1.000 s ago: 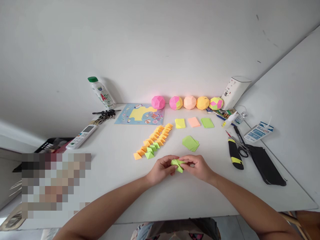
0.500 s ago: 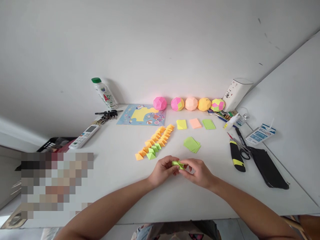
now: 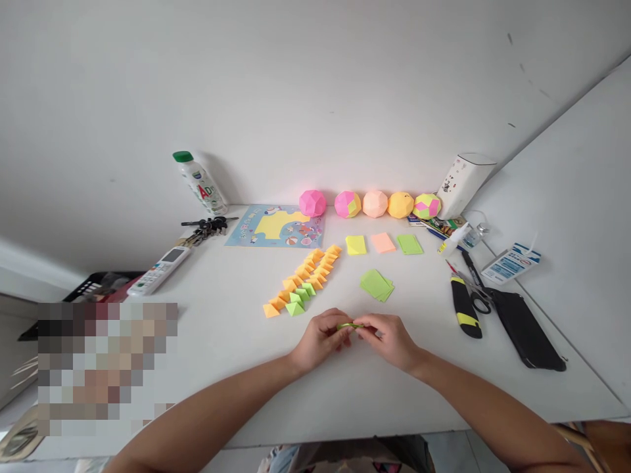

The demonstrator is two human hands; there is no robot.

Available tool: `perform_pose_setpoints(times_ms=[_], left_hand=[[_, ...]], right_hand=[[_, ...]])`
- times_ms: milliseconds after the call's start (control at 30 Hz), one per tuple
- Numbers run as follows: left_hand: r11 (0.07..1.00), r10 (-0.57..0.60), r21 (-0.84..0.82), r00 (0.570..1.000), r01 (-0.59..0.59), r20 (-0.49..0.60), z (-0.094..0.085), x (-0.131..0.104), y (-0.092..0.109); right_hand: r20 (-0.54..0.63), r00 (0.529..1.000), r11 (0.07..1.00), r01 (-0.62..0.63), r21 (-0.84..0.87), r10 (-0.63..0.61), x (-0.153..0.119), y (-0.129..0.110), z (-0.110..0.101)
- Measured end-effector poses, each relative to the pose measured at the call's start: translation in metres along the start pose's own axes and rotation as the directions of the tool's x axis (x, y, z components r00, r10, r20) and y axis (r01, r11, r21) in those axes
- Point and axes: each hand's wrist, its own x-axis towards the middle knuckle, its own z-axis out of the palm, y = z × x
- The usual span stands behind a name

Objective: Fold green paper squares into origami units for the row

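Between my two hands is a small piece of folded green paper (image 3: 349, 325), seen almost edge-on as a thin strip. My left hand (image 3: 318, 340) pinches its left end, and my right hand (image 3: 389, 338) pinches the right end. Fingers hide part of it. Just beyond my hands lies a fanned stack of green paper squares (image 3: 377, 284). To the left, folded green paper pieces (image 3: 296, 307) stand in rows with folded orange paper pieces (image 3: 315, 266).
Yellow (image 3: 355, 245), peach (image 3: 383, 242) and green note pads (image 3: 410, 244) lie farther back. Several paper balls (image 3: 375, 204) line the wall. Scissors (image 3: 480, 301), a box cutter (image 3: 466, 309) and a black pouch (image 3: 527, 328) are right; a remote (image 3: 160, 269) and bottle (image 3: 200, 184) left.
The green paper has gone from showing an open, angled face to a thin flat edge between my fingers. Both hands stay in nearly the same place; the view has shifted slightly.
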Motion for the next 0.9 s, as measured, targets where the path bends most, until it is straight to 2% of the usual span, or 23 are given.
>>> perform_pose_setpoints(times_ms=[367, 633, 900], left_hand=[[0.998, 0.028, 0.061, 0.999, -0.026, -0.032, -0.0014, -0.0003, -0.0006], [0.994, 0.013, 0.105, 0.999, -0.007, -0.053, -0.0005, -0.0011, 0.0022], [0.995, -0.024, 0.094, 0.998, 0.029, -0.051, -0.0018, -0.0007, 0.0043]], right_hand=[[0.034, 0.991, 0.984, -0.134, 0.115, 0.130, 0.0019, 0.0006, -0.0021], [0.089, 0.967, 0.931, -0.255, 0.261, 0.240, 0.0021, -0.0023, -0.0034], [0.118, 0.952, 0.894, -0.307, 0.325, 0.284, 0.0043, -0.0018, -0.0012]])
